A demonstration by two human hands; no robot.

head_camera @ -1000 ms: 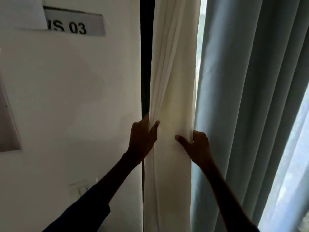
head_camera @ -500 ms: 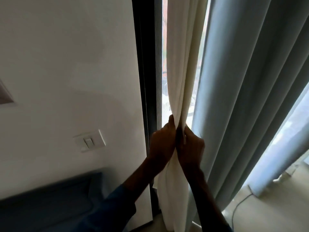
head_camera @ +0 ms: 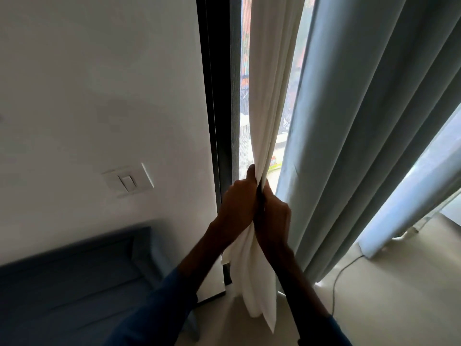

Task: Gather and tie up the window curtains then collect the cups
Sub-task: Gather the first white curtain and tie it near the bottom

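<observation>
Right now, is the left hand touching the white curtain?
Touching. The head view shows the left hand gripping the white curtain, fingers curled round it, opposite the right hand.

So we've got both hands on the white curtain (head_camera: 269, 96), side by side and touching, with only a dark slit between them. Our left hand (head_camera: 239, 203) is on the curtain's left side, its fingers (head_camera: 250, 171) curled round the bunched cloth, and one digit pokes up along the fabric. Can't tell if that's the thumb. Our right hand (head_camera: 273, 216) is on the curtain's right side, a touch lower, wrapped tight round the same bunch. Both forearms angle in toward each other, one either side of the curtain's hanging tail, wrists pretty straight. A blue sleeve (head_camera: 154, 313) covers the lower left arm. The right sleeve (head_camera: 334, 330) only just shows.
</observation>
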